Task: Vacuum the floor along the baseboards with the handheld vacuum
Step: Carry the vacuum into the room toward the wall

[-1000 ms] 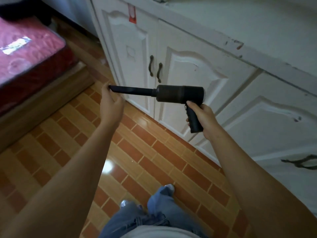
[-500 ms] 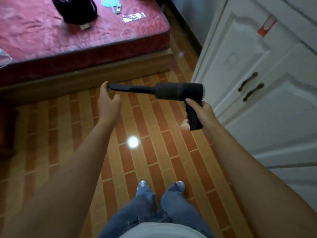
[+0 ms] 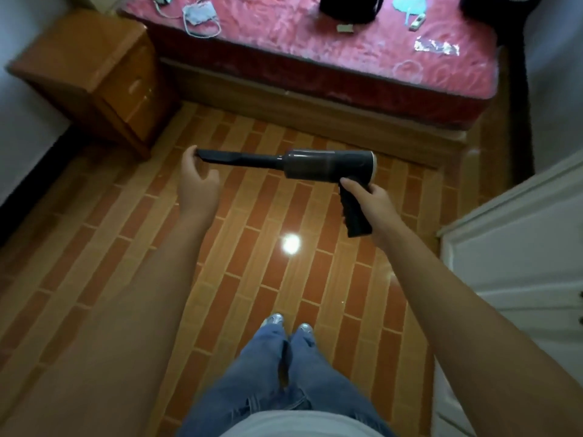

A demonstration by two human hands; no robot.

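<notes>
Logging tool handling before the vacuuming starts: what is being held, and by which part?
The handheld vacuum: right hand holds its pistol grip; left hand touches the nozzle tip.

At twelve o'clock the top edge cut off the mattress (image 3: 315,52) and black bag (image 3: 347,7); items there were too blurred to name. Fingers of the right hand (image 3: 375,200) lay hidden behind the grip of the vacuum (image 3: 328,165).

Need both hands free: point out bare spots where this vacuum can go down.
Widest for the handheld vacuum: the tiled floor between your shoes, the bed frame, the nightstand and the white cabinet. The nightstand top looks bare. The mattress's far side is cluttered: bag, cables, papers.
</notes>
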